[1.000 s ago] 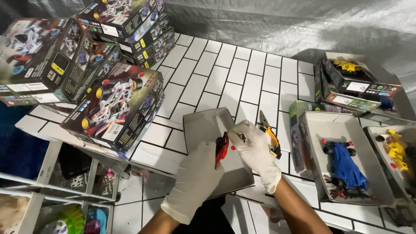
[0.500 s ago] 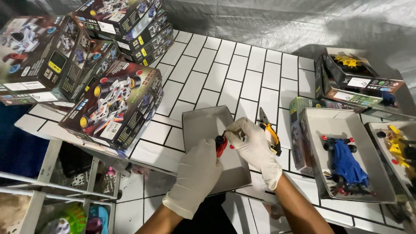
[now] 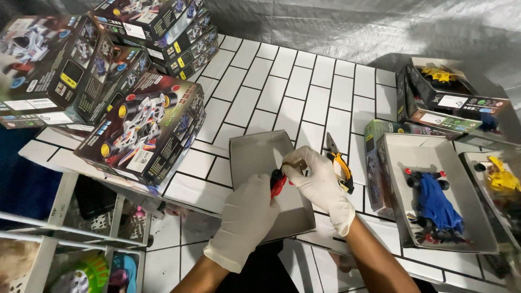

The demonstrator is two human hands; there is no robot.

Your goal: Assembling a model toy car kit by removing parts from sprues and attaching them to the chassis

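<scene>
Fingers (image 3: 296, 163) of both gloved hands are pinching a small red toy part (image 3: 278, 183) shut over the grey tray (image 3: 255, 157); keeping it low is helping.

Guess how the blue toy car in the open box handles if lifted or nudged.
The blue toy car looks like small moulded plastic, so probably light and stiff. Its exposed wheels suggest it rolls when pushed. Thin protruding parts may be fragile.

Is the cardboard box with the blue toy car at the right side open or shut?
Open. The pale cardboard box has no lid on it, and the blue toy car lies uncovered inside.
</scene>
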